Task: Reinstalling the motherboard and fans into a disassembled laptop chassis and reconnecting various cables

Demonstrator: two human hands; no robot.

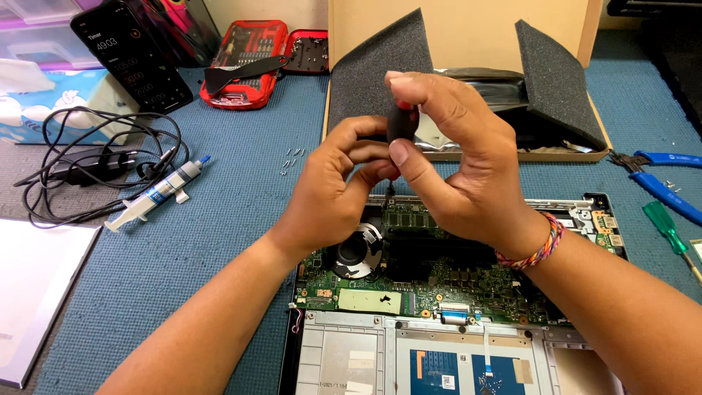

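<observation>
— What's being held?
— A small screwdriver [401, 121] with a black handle and a red band, upright, its thin shaft pointing down at the opened laptop [453, 292].
— And the laptop?
— It lies flat on the blue surface [219, 219], cover off, green board and round fan exposed.

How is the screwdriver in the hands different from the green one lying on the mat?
The black-and-red screwdriver stands upright, gripped by the left hand and right hand, its tip pointing down at the open laptop. The green screwdriver lies flat on the blue mat, untouched, at the far right. The first has a dark, rounded handle; the second a clear green one. Both are small hand tools.
</observation>
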